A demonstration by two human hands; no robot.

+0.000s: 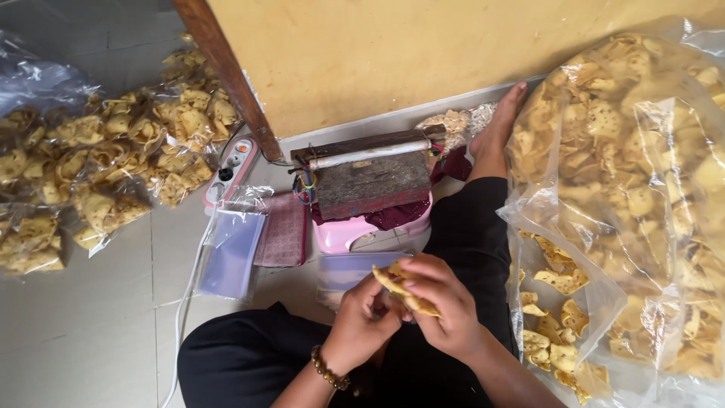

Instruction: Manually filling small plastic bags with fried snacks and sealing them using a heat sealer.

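Crackers [404, 291] sit stacked between our hands above our lap: the left hand [366, 321] cups them from below, the right hand [445, 306] pinches them from above. Filling seems under way; next we need an empty bag [351, 270], lying just ahead.

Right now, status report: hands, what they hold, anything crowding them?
Left hand and right hand both gripping a stack of yellow crackers over the lap. Big open cracker bag close on the right. Sealer block ahead, clear of hands.
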